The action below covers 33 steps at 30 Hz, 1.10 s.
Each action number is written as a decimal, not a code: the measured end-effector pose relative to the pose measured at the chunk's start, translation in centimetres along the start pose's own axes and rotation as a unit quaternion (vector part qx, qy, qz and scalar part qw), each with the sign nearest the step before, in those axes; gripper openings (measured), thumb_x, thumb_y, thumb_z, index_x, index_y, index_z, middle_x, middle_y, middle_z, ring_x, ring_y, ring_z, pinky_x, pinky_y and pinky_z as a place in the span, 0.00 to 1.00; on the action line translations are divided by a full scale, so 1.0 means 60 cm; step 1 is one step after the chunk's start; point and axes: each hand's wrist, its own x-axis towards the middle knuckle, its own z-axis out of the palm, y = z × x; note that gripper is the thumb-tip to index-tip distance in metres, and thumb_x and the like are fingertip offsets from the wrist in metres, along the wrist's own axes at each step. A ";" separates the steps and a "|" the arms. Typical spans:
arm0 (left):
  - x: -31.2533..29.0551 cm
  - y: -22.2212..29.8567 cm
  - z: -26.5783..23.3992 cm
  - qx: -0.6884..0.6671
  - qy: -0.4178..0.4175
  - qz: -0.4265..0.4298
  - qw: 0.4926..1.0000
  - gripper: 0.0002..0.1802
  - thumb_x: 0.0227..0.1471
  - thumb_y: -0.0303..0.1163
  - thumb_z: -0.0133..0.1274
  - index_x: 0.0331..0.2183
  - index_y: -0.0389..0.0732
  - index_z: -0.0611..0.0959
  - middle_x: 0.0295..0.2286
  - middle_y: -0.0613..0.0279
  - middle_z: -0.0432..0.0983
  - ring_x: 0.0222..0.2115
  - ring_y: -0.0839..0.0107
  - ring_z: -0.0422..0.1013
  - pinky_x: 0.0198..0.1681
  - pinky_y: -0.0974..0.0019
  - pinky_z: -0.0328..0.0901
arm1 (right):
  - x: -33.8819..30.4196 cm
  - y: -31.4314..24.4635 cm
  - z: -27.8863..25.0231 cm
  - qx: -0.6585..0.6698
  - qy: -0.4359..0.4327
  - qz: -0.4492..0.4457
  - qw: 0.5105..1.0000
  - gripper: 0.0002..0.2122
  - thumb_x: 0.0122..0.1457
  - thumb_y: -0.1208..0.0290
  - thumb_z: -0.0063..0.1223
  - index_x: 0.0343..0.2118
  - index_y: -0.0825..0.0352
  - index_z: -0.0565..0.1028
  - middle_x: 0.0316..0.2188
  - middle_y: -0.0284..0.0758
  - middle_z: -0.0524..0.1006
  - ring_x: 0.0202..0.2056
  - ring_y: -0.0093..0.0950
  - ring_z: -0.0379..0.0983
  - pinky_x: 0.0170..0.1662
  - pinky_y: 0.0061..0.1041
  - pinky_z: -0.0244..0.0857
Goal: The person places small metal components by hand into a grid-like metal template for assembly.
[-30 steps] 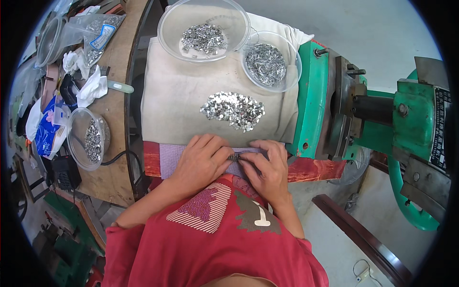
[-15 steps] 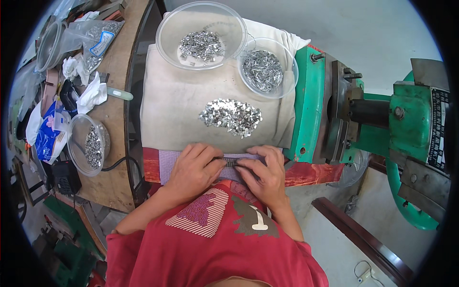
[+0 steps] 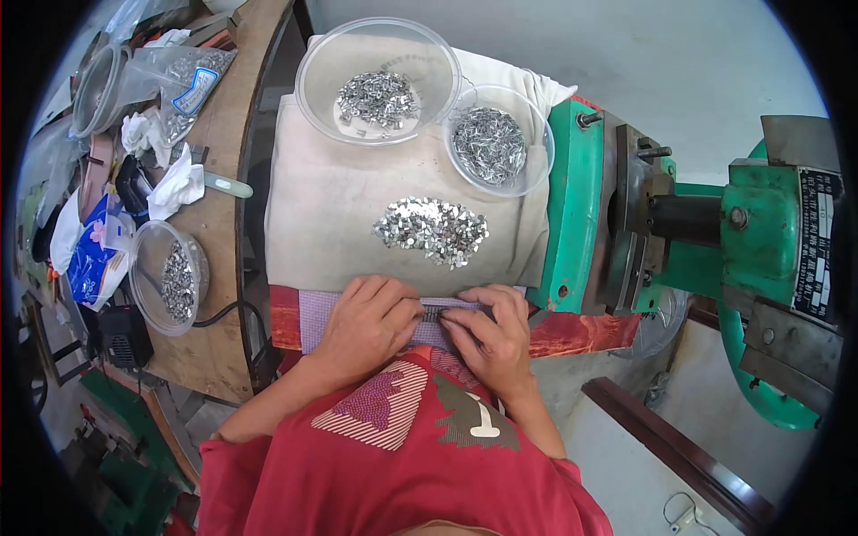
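Note:
My left hand (image 3: 371, 323) is closed, its thumb and fingertips at the left end of a small dark ridged metal piece (image 3: 431, 314). My right hand (image 3: 493, 338) pinches the right end of that piece from the other side. Both hands rest low over a checked purple cloth (image 3: 315, 314) at the near edge of the bench. The fingers cover much of the piece, so its full shape is hidden. Just beyond the hands, a loose pile of small shiny metal discs (image 3: 433, 230) lies on a beige cloth (image 3: 308, 214).
Behind the pile stand a large clear tub (image 3: 308, 89) and a smaller clear tub (image 3: 547, 152), both holding small metal parts. A green machine (image 3: 572, 205) borders the right side. On the left, a wooden table (image 3: 219, 268) carries another tub (image 3: 202, 277), a bag and crumpled tissues.
The bench and tubs sit slightly lower in the picture, as my head view has shifted. My hands stay at the ridged metal piece with only slight finger movement.

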 end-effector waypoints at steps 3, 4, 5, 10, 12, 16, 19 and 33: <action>0.000 0.002 -0.004 -0.021 -0.009 -0.035 0.999 0.16 0.40 0.26 0.66 0.34 0.41 0.81 0.36 0.61 0.75 0.39 0.59 0.72 0.42 0.58 0.65 | -0.001 0.000 -0.001 0.003 0.008 -0.003 1.000 0.10 0.43 0.77 0.70 0.31 0.63 0.83 0.39 0.34 0.77 0.42 0.38 0.72 0.46 0.37 0.65; -0.001 0.002 -0.006 -0.025 -0.008 -0.040 0.999 0.16 0.40 0.26 0.66 0.35 0.41 0.81 0.36 0.60 0.75 0.38 0.58 0.72 0.41 0.58 0.65 | 0.000 0.000 -0.002 0.005 0.011 -0.004 1.000 0.10 0.43 0.77 0.70 0.31 0.63 0.83 0.39 0.34 0.77 0.42 0.38 0.72 0.46 0.37 0.65; -0.002 0.001 -0.008 -0.028 -0.006 -0.046 0.999 0.17 0.40 0.27 0.67 0.36 0.41 0.81 0.37 0.59 0.75 0.38 0.58 0.71 0.41 0.57 0.64 | 0.000 -0.001 -0.001 0.005 0.011 -0.005 1.000 0.10 0.43 0.77 0.70 0.31 0.63 0.83 0.39 0.34 0.77 0.42 0.38 0.72 0.46 0.37 0.65; -0.012 -0.009 -0.016 -0.025 -0.006 -0.046 0.999 0.16 0.42 0.29 0.64 0.37 0.40 0.81 0.37 0.60 0.74 0.40 0.59 0.71 0.43 0.58 0.64 | 0.003 -0.006 0.009 0.004 0.010 -0.008 1.000 0.11 0.43 0.76 0.70 0.32 0.62 0.84 0.38 0.34 0.77 0.42 0.37 0.72 0.45 0.36 0.66; -0.016 -0.012 -0.018 -0.025 -0.003 -0.039 0.999 0.16 0.42 0.29 0.65 0.37 0.40 0.82 0.37 0.60 0.74 0.39 0.59 0.71 0.42 0.59 0.64 | 0.006 -0.010 0.014 -0.001 0.004 -0.021 1.000 0.11 0.43 0.76 0.70 0.32 0.61 0.84 0.39 0.34 0.78 0.42 0.37 0.71 0.45 0.36 0.65; -0.020 -0.012 -0.014 -0.008 0.012 -0.014 1.000 0.14 0.42 0.28 0.64 0.35 0.40 0.84 0.36 0.62 0.75 0.39 0.62 0.72 0.42 0.59 0.65 | 0.007 -0.009 0.016 -0.024 -0.025 -0.047 0.998 0.11 0.44 0.74 0.70 0.33 0.60 0.84 0.40 0.33 0.77 0.43 0.36 0.71 0.46 0.34 0.64; -0.014 -0.010 -0.011 0.007 0.015 0.005 1.000 0.11 0.43 0.28 0.63 0.34 0.40 0.84 0.35 0.63 0.76 0.39 0.63 0.72 0.43 0.60 0.65 | 0.005 -0.007 0.014 -0.023 -0.017 -0.046 0.999 0.11 0.44 0.75 0.70 0.33 0.60 0.84 0.40 0.33 0.77 0.43 0.36 0.71 0.46 0.34 0.64; -0.007 -0.006 -0.014 0.005 0.005 0.000 1.000 0.15 0.40 0.27 0.66 0.34 0.40 0.82 0.36 0.61 0.76 0.39 0.60 0.73 0.42 0.59 0.65 | -0.002 -0.005 0.001 -0.017 0.056 -0.014 0.998 0.12 0.42 0.80 0.69 0.33 0.63 0.83 0.36 0.34 0.77 0.40 0.37 0.72 0.44 0.35 0.67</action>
